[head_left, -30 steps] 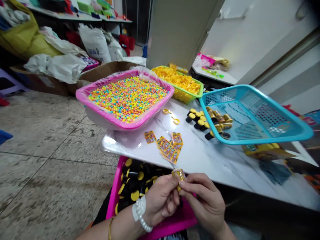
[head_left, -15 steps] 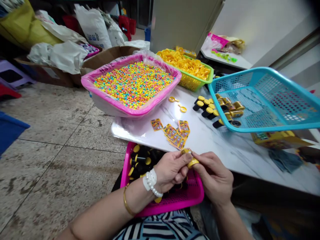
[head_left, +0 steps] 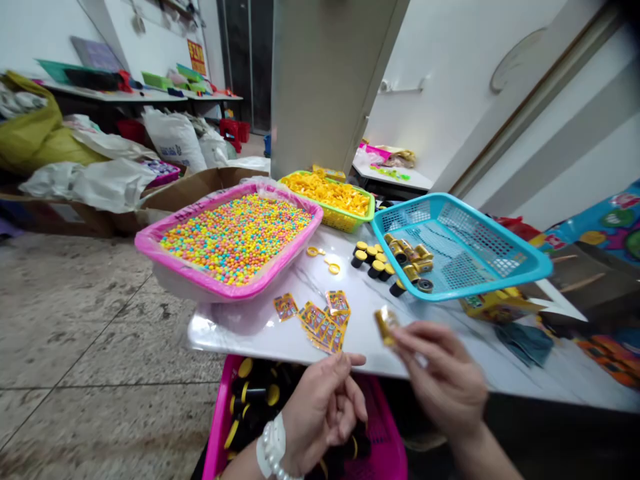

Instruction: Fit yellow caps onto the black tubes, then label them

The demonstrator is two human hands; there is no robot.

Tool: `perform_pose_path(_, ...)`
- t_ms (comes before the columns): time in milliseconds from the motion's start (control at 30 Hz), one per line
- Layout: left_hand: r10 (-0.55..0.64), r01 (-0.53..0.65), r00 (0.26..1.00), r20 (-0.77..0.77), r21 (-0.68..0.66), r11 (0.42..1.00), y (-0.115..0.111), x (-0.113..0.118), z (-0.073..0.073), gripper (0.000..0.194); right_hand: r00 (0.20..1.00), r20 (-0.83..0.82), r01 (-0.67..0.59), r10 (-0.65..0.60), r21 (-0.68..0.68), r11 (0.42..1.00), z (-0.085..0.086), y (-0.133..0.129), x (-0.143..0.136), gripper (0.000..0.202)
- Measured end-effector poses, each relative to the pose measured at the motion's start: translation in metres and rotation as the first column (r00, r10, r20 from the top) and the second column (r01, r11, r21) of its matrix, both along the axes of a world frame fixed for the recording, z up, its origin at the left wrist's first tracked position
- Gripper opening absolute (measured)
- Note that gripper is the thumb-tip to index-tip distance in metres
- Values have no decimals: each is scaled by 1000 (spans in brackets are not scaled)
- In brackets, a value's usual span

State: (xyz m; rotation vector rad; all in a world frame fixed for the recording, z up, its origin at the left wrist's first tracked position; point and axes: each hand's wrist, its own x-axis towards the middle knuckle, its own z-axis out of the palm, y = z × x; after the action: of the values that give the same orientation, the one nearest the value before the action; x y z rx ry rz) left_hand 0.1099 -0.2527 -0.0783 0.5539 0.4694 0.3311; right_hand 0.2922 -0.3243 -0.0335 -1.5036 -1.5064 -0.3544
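Observation:
My right hand [head_left: 440, 380] pinches a yellow wrapped tube [head_left: 386, 325] above the table's front edge. My left hand [head_left: 323, 413], bracelet at the wrist, holds nothing; its index finger points out and the others are loosely curled. It hovers over a magenta basket [head_left: 395, 440] of black tubes with yellow caps [head_left: 257, 395]. Just beyond it, yellow printed stickers [head_left: 320, 320] lie on the white table [head_left: 225, 328]. Several black tubes with yellow caps [head_left: 376, 268] stand beside a blue basket [head_left: 480, 283], which holds several wrapped tubes [head_left: 411, 272].
A pink tray [head_left: 227, 291] of colourful beads stands at the table's left. Behind it is a green basket [head_left: 345, 221] of yellow plastic parts. Two yellow rings [head_left: 333, 268] lie mid-table. A dark cloth [head_left: 525, 343] and a yellow box [head_left: 500, 307] are at the right.
My hands have separated. The right one has carried the wrapped tube to the right, while the left has let go and extended its index finger. The camera view has tilted up.

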Motion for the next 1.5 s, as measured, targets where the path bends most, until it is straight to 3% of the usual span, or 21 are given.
perform_pose_path(100, 27, -25, 998, -63, 28, 999, 2, -8, 2, 59, 894, 237, 341, -381, 194, 920, 32, 21, 58, 25)
perform_pose_path(167, 63, -57, 991, -115, 53, 997, 2, -16, -3, 59, 810, 309, 460, -499, 194, 866, 38, 30, 81, 22)
perform_pose_path(233, 83, -71, 983, -165, 77, 994, 2, -24, -11, 60, 827, 309, 463, -470, 100, 881, 25, 30, 81, 21)
perform_pose_path(300, 113, -94, 972, -206, 98, 991, 2, -33, -20, 60, 888, 266, 414, -376, -106, 904, -4, 23, 69, 24)
perform_pose_path(400, 182, -154, 952, -248, 128, 980, 2, -44, -28, 57, 900, 175, 435, -399, -324, 840, -47, 14, 56, 27)
perform_pose_path(467, 198, -164, 942, -270, 144, 976, 2, -48, -29, 56, 909, 117, 413, -401, -395, 821, -61, 16, 62, 31)
perform_pose_path(600, 172, -134, 942, -289, 149, 980, 0, -51, -26, 53, 964, -17, 219, -267, -521, 825, -56, 39, 89, 43)
perform_pose_path(700, 178, -139, 938, -299, 145, 980, -1, -54, -26, 56, 971, -20, 192, -239, -532, 825, -49, 51, 93, 52)
perform_pose_path(867, 199, -153, 926, -322, 163, 975, -4, -58, -29, 57, 974, 20, 204, -226, -514, 833, -56, 37, 52, 47)
perform_pose_path(1000, 187, -88, 924, -333, 292, 952, -2, -59, -20, 50, 997, 1, 64, -75, -538, 840, -58, 22, 19, 35)
perform_pose_path(1067, 190, -40, 919, -346, 398, 916, -1, -60, -14, 43, 998, 0, 48, -57, -528, 848, -54, 16, 12, 28)
perform_pose_path(1133, 279, -13, 891, -358, 595, 803, 2, -59, -8, 33, 995, -4, 86, -100, -484, 871, -48, 10, 10, 22)
perform_pose_path(1167, 358, -5, 870, -339, 720, 694, 4, -57, -5, 28, 990, -14, 116, -137, -455, 883, -44, 7, 9, 20)
perform_pose_path(1267, 593, 70, 785, -179, 977, 202, 19, -41, 1, 19, 973, -72, 182, -219, -337, 924, -34, 0, -2, 14)
perform_pose_path(1300, 645, 133, 752, -137, 990, 56, 26, -33, 2, 19, 972, -93, 178, -214, -301, 937, -32, -1, -9, 13)
perform_pose_path(1333, 689, 218, 714, -125, 975, -50, 33, -24, 2, 19, 975, -110, 158, -193, -272, 949, -30, 0, -17, 11)
perform_pose_path(1367, 718, 309, 682, -135, 944, -117, 41, -15, 2, 17, 979, -124, 124, -160, -254, 959, -30, 2, -25, 11)
perform_pose_path(1400, 738, 390, 654, -167, 910, -140, 48, -7, 1, 14, 983, -136, 86, -122, -245, 966, -31, 4, -33, 12)
perform_pose_path(1500, 748, 485, 619, -239, 865, -125, 62, 6, -4, 10, 981, -188, 2, -49, -242, 970, -35, 11, -49, 15)
